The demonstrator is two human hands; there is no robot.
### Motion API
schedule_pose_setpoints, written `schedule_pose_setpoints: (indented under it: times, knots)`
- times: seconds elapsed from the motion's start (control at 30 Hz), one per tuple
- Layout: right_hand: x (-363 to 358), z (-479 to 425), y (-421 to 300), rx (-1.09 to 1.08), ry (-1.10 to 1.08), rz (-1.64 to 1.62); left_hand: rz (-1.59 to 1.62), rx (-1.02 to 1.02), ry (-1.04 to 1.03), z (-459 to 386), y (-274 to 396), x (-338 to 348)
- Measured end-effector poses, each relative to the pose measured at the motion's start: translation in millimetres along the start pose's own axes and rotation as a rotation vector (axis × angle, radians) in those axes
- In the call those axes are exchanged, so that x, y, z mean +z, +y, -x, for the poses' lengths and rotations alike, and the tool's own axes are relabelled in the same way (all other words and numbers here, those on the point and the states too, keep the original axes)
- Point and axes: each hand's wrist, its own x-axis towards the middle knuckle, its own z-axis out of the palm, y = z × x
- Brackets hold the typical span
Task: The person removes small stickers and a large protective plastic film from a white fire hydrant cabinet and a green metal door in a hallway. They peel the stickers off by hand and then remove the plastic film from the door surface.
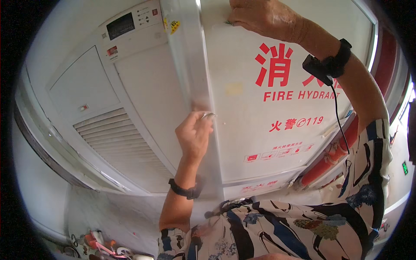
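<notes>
A white fire hydrant cabinet [240,136] with red lettering stands before me. At its left edge, by the metal frame [191,65], my left hand [195,130] has its fingers pinched on a small pale piece, too small to identify. High on the cabinet's glossy front, my right hand [263,16] is bent with its fingertips against the surface; a bit of something green [228,22] shows beneath them. Part of that hand lies past the top of the picture. A yellowish patch [234,88] marks the front between my hands.
Left of the cabinet stands a white unit with a control panel [120,26] and a louvred grille [120,139]. A red pipe [325,162] runs along the cabinet's right side. A pink child's bicycle [100,243] is on the floor at lower left.
</notes>
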Motion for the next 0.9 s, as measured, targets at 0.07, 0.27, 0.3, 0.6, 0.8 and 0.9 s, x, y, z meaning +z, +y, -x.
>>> schedule_pose_setpoints:
  times: [0.07,0.27,0.3,0.6,0.8,0.9]
  knots:
    - [1,-1,-1,-0.037,-0.014,0.071,0.008,-0.004,0.002,0,1,0]
    - [16,-3,-3,-0.006,-0.018,0.207,0.015,-0.026,0.000,1,3,0]
    - [17,-1,-3,0.000,-0.020,0.208,0.030,-0.034,-0.007,1,2,0]
    - [15,-14,4,0.474,0.149,-0.145,0.025,-0.014,-0.058,-2,-3,-3]
    - [6,-63,-27,0.242,0.134,-0.225,0.092,0.016,-0.064,0,-2,-5]
    - [10,-89,-29,0.234,-0.062,-0.043,0.116,-0.013,-0.070,4,-3,-7]
